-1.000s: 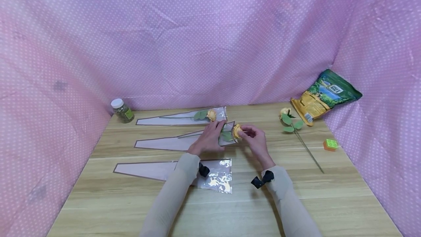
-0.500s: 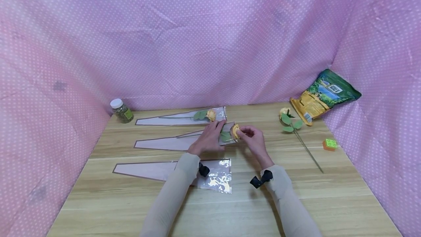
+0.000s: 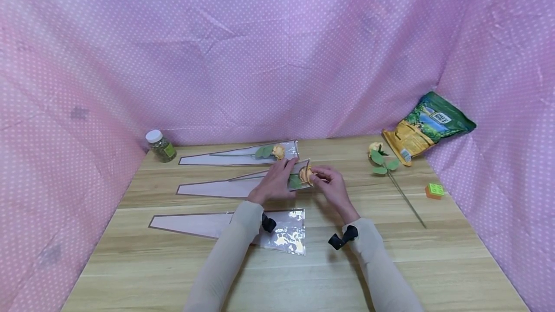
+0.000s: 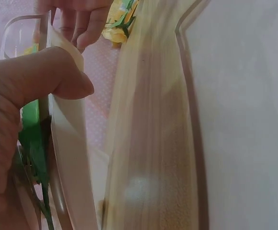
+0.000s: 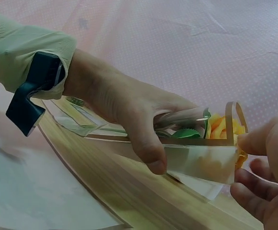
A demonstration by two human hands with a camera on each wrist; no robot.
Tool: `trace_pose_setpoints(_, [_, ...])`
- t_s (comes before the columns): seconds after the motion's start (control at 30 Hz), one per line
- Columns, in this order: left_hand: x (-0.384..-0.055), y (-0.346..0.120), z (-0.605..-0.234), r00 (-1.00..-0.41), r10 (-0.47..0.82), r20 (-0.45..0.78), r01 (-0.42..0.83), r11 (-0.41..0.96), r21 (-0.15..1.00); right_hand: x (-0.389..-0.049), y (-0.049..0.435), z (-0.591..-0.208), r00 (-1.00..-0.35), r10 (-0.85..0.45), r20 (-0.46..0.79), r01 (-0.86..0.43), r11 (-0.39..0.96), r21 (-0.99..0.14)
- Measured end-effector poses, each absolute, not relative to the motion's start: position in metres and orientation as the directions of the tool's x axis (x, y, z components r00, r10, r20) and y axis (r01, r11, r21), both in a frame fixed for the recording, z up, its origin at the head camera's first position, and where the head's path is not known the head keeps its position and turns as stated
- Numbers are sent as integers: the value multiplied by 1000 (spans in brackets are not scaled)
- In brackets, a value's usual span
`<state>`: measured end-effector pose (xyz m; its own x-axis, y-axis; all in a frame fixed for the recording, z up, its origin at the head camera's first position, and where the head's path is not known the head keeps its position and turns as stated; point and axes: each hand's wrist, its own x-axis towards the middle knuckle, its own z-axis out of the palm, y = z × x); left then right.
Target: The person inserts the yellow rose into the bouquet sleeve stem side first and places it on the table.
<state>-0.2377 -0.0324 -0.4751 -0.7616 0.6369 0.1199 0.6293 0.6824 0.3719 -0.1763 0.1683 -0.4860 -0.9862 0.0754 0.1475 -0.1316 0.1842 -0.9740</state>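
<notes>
My left hand (image 3: 274, 182) grips the wide mouth of a brown-edged flower wrapping sleeve (image 3: 212, 188), its thumb on the near side of the film in the right wrist view. The mouth bulges apart around a yellow artificial rose (image 5: 217, 127), whose green leaves (image 5: 185, 133) lie inside. The rose's stem runs toward the sleeve's narrow left end. At the opening, my right hand (image 3: 333, 187) pinches the rose's head, which sits mostly within the sleeve. In the left wrist view the left thumb (image 4: 57, 76) presses on the sleeve's edge.
Behind lies another sleeve (image 3: 195, 160) with a rose (image 3: 278, 151) on it; a flat sleeve (image 3: 191, 224) lies nearer. Rightward are a loose rose (image 3: 376, 149), a green-and-yellow snack bag (image 3: 427, 124) and toy blocks (image 3: 435, 190). A white-lidded jar (image 3: 162, 147) stands back left.
The right hand has moved slightly left with the rose, whose head has slid deeper into the sleeve mouth. The left hand has kept its grip in about the same place.
</notes>
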Motion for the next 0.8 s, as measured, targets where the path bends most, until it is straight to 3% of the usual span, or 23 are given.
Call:
trace_pose_setpoints(0.17, [-238, -33, -475, -763, 633, 132, 630, 680, 374, -174, 165, -486, -990, 42, 132, -121, 206, -971])
trace_pose_setpoints(0.8, [-239, -35, -479, -787, 606, 114, 601, 712, 364, -168, 159, -495, -994, -73, 76, -80, 64, -995])
